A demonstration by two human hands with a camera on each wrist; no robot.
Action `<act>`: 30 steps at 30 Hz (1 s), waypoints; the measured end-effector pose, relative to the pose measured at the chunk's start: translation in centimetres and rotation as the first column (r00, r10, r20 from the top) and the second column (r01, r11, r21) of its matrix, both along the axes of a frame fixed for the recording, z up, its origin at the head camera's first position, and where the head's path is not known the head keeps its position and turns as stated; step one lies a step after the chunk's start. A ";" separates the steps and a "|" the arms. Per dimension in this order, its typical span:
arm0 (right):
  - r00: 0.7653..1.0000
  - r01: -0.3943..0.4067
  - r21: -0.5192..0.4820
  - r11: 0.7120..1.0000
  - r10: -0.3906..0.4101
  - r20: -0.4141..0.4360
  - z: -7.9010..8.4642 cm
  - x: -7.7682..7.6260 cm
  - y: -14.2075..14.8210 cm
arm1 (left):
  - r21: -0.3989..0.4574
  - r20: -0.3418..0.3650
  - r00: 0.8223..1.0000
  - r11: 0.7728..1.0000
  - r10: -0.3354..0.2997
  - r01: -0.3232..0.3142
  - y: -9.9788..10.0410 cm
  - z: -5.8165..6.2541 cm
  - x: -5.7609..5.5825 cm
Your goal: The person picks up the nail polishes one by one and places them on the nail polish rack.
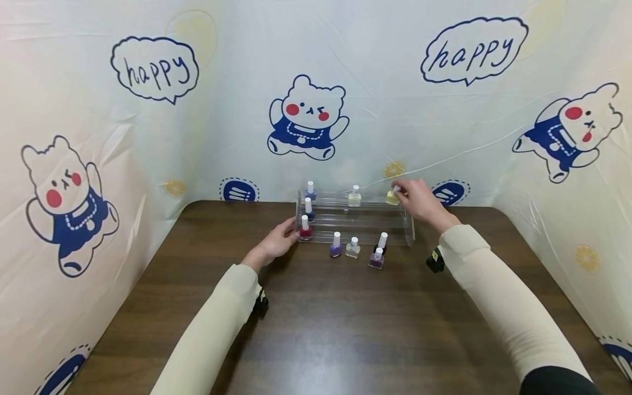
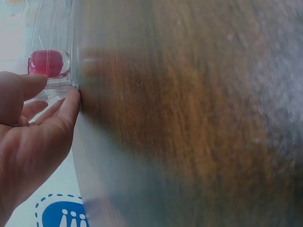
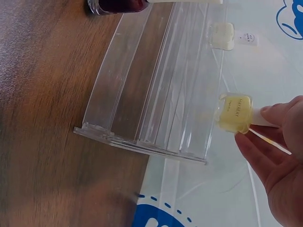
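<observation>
My right hand point(image 1: 418, 201) pinches the white cap of a yellow nail polish bottle point(image 3: 235, 112) at the right end of the top tier of a clear tiered rack point(image 1: 355, 220). Whether the bottle's base touches the tier is hard to tell. My left hand point(image 1: 277, 240) holds the rack's left end at the lower front corner, thumb and fingers about its edge. Close to that thumb, a red nail polish bottle point(image 2: 47, 64) stands on the lowest tier. A pale, nearly clear bottle point(image 1: 354, 196) stands mid-way along the top tier.
Two blue bottles, one on the top tier point(image 1: 310, 191) and one on the middle tier point(image 1: 309, 209), line the rack's left side. Before the rack on the brown table point(image 1: 316, 329) stand a purple bottle point(image 1: 336, 245), a clear bottle point(image 1: 353, 248), a dark purple bottle point(image 1: 377, 260) and a dark one point(image 1: 383, 241).
</observation>
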State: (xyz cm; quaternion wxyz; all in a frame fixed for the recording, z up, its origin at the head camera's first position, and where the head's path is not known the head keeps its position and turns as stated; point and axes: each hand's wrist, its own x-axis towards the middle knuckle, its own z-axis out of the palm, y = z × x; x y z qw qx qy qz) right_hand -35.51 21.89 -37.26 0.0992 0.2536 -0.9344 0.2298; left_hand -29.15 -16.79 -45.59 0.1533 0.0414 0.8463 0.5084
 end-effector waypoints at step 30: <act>0.998 0.027 0.029 0.999 -0.029 0.055 -1.7 -1.1 -0.3 | 0.005 -0.012 1.000 1.000 -0.002 0.002 -0.1 -0.2 0.1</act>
